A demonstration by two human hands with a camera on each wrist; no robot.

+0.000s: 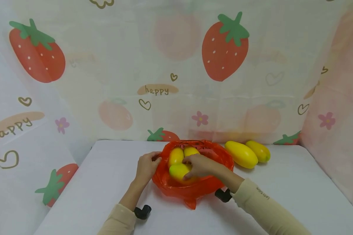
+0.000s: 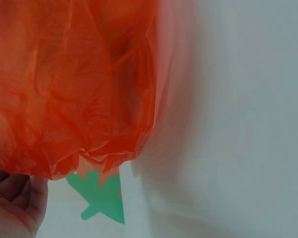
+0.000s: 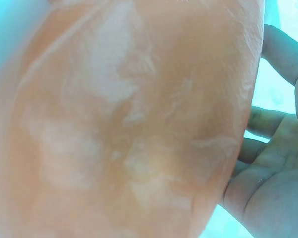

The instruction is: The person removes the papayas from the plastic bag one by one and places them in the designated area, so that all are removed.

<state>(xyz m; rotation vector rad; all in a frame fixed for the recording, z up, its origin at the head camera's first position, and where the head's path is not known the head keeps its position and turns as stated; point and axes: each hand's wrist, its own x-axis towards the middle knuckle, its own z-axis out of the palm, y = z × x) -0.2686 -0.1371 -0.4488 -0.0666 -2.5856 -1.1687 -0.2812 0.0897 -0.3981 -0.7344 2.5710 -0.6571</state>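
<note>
A red plastic bag (image 1: 191, 194) stands on the table with its mouth spread wide. My left hand (image 1: 147, 165) pinches its left rim; in the left wrist view the curled fingers (image 2: 37, 198) meet the bag's edge. Inside the bag, my right hand (image 1: 198, 166) grips a yellow mango (image 1: 177, 171) with a greenish tip, thumb and fingers on its right end. Behind it lie another yellow mango (image 1: 176, 156) and a third mango (image 1: 191, 150), partly covered by that hand. In the right wrist view the bag (image 3: 114, 124) hides what the right hand (image 3: 278, 158) holds.
Two more yellow mangoes, a large one (image 1: 241, 154) and a smaller one (image 1: 259, 151), lie right of the bag on the white table (image 1: 114, 163). A strawberry-print cloth (image 1: 120, 65) hangs behind the table and along both sides.
</note>
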